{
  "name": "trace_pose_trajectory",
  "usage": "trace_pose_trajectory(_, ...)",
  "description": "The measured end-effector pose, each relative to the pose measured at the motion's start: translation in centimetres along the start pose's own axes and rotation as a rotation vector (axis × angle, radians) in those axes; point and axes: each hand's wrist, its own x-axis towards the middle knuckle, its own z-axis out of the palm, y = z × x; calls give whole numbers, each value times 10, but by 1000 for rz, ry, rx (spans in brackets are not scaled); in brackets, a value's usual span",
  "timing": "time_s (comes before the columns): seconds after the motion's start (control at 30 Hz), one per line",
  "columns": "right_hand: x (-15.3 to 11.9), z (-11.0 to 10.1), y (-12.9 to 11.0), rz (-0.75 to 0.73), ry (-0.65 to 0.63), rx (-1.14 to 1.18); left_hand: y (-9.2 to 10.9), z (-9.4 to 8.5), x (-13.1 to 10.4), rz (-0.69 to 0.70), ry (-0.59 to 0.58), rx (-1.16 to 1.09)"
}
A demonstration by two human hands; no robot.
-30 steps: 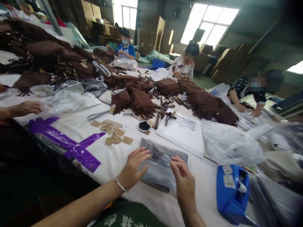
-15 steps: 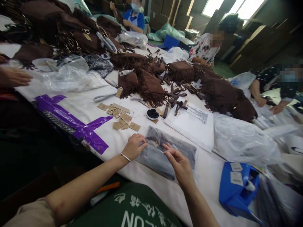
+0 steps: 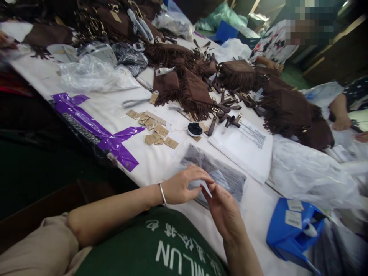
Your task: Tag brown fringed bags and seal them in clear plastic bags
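A grey item in a clear printed plastic bag (image 3: 230,176) lies on the white-covered table in front of me. Over its near edge my left hand (image 3: 185,185) reaches across, thumb and fingers curved toward the other hand. My right hand (image 3: 225,209) meets it, with the fingertips of both hands close together. Whatever is between the fingertips is too small to make out. Just beyond the bag are several brown paper tags (image 3: 155,132) with strings and a small white dish (image 3: 194,129) holding something black.
Brown fringed bags (image 3: 192,90) and dark straps spread across the middle of the table. White printed bags (image 3: 244,147) lie right of the dish. A blue tape dispenser (image 3: 293,230) stands at the near right. Purple tape (image 3: 106,140) marks the left edge. A person's arm (image 3: 339,111) is at the far right.
My left hand has moved right and my right hand has turned inward, so their fingertips now come together over the bagged item. The camera view has shifted, and the table appears higher.
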Motion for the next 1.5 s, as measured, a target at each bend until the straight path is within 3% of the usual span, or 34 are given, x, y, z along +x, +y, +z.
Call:
trace_pose_trajectory(0.17,-5,-8,3,50,-37,95,-2,7,3,-93,57,-109)
trace_pose_trajectory(0.43,-7,-7,2,22,-126,-33,-2,13,2,-167,127,-45)
trace_pose_trajectory(0.7,-8,-8,4,118,-93,137,2,12,1,14,15,51)
trace_pose_trajectory(0.93,-7,-6,6,98,-98,158,1,16,1,0,78,123)
trace_pose_trajectory(1.27,-9,-1,4,86,-2,161,0,18,-1,38,192,200)
trace_pose_trajectory(1.5,-6,6,15,-113,259,-169,0,32,-12,-224,233,59)
